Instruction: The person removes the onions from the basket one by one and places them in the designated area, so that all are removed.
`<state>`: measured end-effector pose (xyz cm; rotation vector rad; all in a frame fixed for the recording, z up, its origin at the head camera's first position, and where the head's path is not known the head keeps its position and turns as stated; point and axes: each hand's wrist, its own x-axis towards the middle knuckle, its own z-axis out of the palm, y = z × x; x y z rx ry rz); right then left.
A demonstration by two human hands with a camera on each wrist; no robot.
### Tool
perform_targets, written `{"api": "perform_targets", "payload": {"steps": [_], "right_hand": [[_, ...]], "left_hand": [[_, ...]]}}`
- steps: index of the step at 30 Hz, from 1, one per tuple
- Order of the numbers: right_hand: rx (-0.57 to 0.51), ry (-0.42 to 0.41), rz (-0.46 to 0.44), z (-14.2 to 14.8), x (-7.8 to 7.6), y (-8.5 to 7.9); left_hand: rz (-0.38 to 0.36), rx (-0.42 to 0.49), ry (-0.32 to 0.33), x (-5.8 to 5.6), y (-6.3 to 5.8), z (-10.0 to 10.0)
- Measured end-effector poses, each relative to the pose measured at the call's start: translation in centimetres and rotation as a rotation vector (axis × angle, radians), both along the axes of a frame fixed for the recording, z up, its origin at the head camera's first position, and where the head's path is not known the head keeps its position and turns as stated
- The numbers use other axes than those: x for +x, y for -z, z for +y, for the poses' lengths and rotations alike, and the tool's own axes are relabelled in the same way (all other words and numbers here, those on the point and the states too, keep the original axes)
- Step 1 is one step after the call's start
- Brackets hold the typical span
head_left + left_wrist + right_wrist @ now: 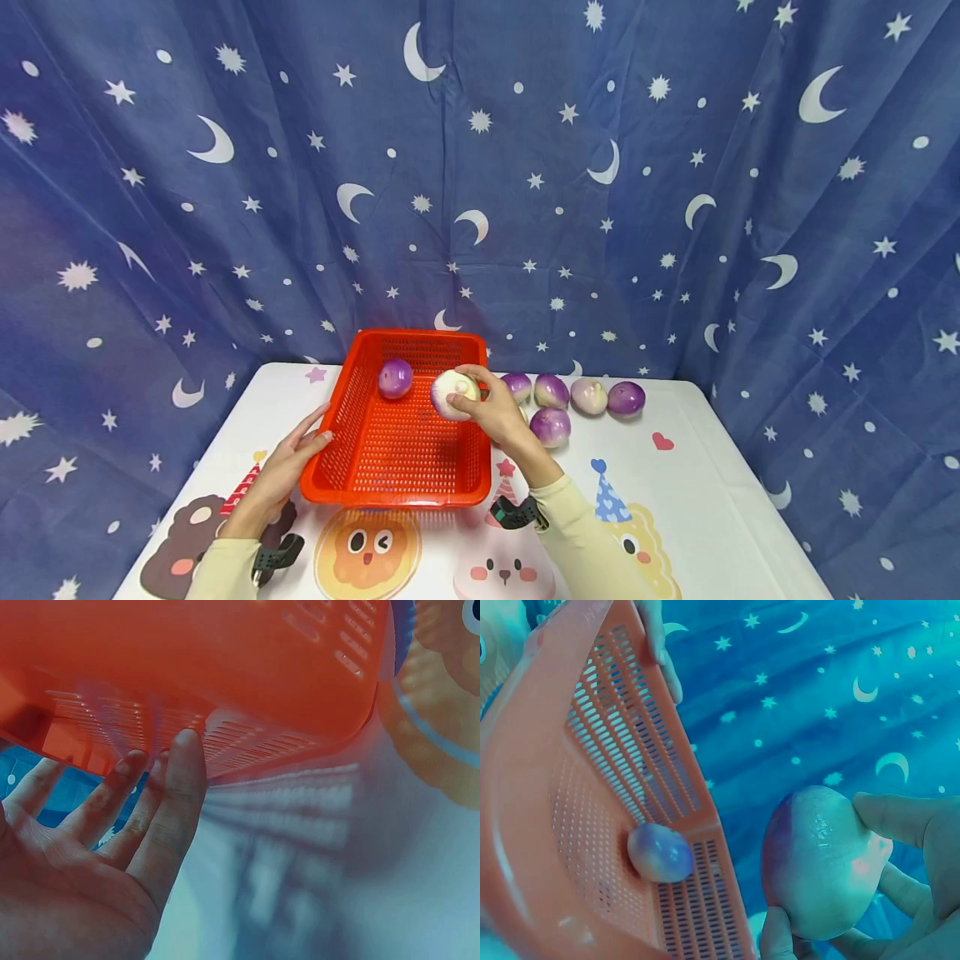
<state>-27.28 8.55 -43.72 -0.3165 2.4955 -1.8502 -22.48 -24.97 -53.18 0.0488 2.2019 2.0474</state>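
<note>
A purple-and-white turnip [452,395] is held by my right hand [497,410], thumb and fingers around its sides, over the right part of a red plastic basket [397,498]. In the right wrist view the held turnip [821,862] shows its pale side and purple edge. Another purple turnip [395,378] lies inside the basket near its far left corner. At the basket's left wall, my left hand [281,467] rests with fingers extended; the left wrist view shows the fingertips [187,742] against the slotted wall from outside.
Several more turnips [551,427] lie to the right of the basket, some in a row toward the back edge. A white tablecloth [720,492] with cartoon prints covers the table. Behind it hangs a blue curtain [525,250] with moons and stars.
</note>
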Motion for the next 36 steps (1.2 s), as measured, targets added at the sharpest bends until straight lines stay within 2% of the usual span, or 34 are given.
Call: {"api": "perform_targets", "payload": {"steps": [12, 18, 30, 36], "right_hand": [[-0.05, 0.089, -0.034, 2.8, 0.8, 0.3], [-0.09, 0.104, -0.046, 4.0, 1.0, 0.8], [-0.037, 0.159, -0.045, 6.6, 1.4, 2.1], [-0.03, 0.172, -0.08, 7.8, 1.4, 2.5]], "left_hand": [[-0.009, 0.005, -0.005, 0.1, -0.3, 0.0], [-0.007, -0.002, -0.01, 0.1, -0.2, 0.1], [-0.005, -0.023, -0.021, 0.1, 0.1, 0.1], [-0.005, -0.009, -0.02, -0.2, 0.2, -0.1]]}}
